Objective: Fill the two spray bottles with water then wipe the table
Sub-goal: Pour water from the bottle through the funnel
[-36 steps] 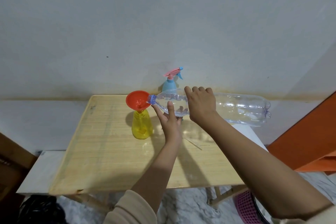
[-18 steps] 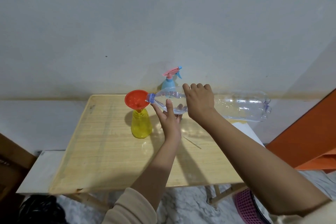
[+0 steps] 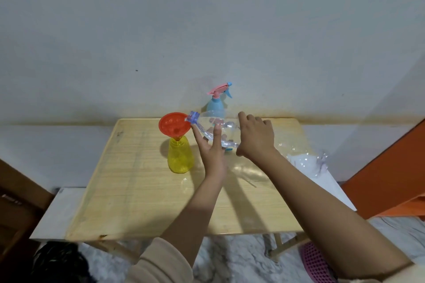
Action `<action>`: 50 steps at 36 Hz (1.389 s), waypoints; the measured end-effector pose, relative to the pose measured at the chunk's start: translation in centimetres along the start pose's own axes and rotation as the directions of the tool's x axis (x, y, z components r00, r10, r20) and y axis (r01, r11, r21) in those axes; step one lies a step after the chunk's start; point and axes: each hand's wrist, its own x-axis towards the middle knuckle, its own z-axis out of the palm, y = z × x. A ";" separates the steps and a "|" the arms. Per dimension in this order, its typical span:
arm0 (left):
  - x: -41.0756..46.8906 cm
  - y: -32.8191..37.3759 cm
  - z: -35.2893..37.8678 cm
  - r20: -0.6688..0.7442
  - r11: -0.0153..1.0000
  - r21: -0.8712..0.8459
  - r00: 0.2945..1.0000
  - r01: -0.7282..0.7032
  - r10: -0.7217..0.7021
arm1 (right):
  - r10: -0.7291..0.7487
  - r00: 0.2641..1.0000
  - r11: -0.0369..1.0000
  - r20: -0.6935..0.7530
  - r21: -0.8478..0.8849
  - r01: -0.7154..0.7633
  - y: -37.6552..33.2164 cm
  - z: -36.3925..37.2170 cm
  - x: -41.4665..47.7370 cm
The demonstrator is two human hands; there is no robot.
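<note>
Clear bottle, mid-frame, gripped by right hand, resting on flat left hand, points into red funnel on yellow spray bottle, half-hiding blue spray bottle.

Left hand flat, right hand curled.

- The funnel sits in the open spray bottle, left of centre on the counter.
- The capped spray bottle stands behind, at the wall.
- The water bottle lies to the right with its mouth at the funnel's rim, left hand beneath it and right hand on top.
</note>
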 end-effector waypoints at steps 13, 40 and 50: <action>0.1 0.3 5.3 0.355 0.854 0.371 0.905 -0.366 0.233 | 0.292 0.928 0.752 -0.231 0.655 -0.073 5.9 3.2 -1.3; -1.2 -4.3 12.5 0.600 0.603 0.577 0.787 -0.550 0.144 | 0.348 0.935 0.347 -0.070 0.936 -0.059 14.7 7.6 -0.7; -1.1 -4.8 11.7 0.554 0.783 0.471 0.827 -0.406 0.096 | 0.417 0.906 0.345 -0.068 0.934 -0.089 14.2 6.9 -2.0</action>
